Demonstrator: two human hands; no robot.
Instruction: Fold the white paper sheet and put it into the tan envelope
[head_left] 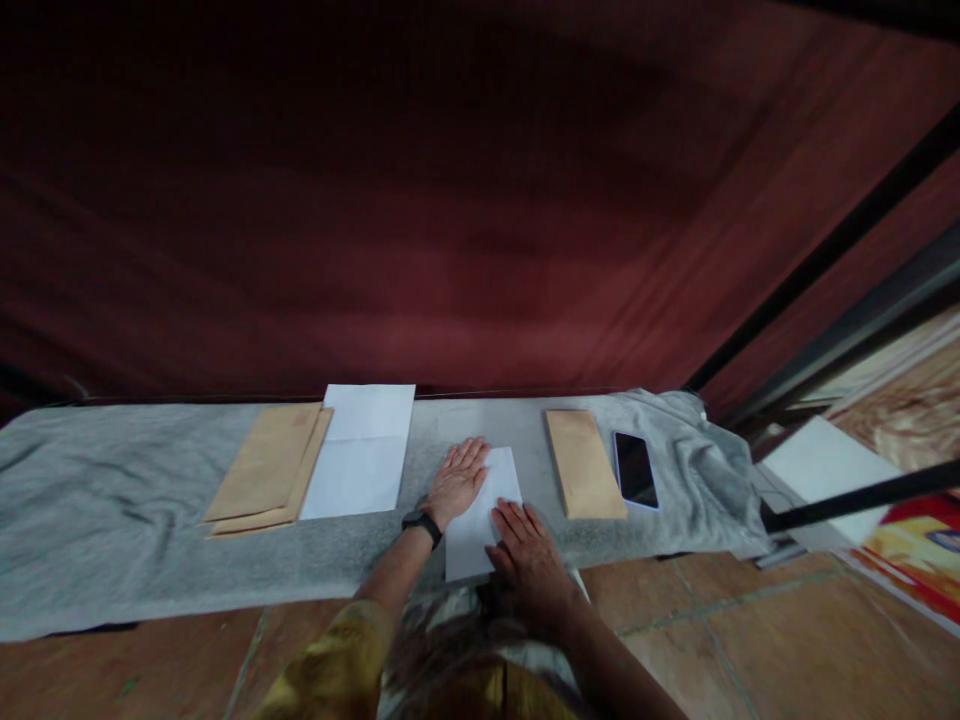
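Observation:
A folded sheet of white paper (480, 520) lies in front of me on the grey cloth. My left hand (459, 482), with a dark watch on its wrist, rests flat across the paper's upper left edge, fingers stretched out. On the lower right edge of the same paper lies my right hand (531, 558), its fingers spread and pressing down. Left of them is a larger white sheet (361, 450) with a crease across its middle. Several brown envelopes (262, 460) are stacked beside that sheet, partly overlapping it. Another brown envelope (585, 465) lies to the right of my hands.
A phone (636, 470) with a dark screen lies right of the single envelope. The grey cloth (112, 500) covers a long, narrow surface against a dark red fabric wall (480, 220). Black bars (840, 250), a white panel and a colourful box (926, 550) stand at the right.

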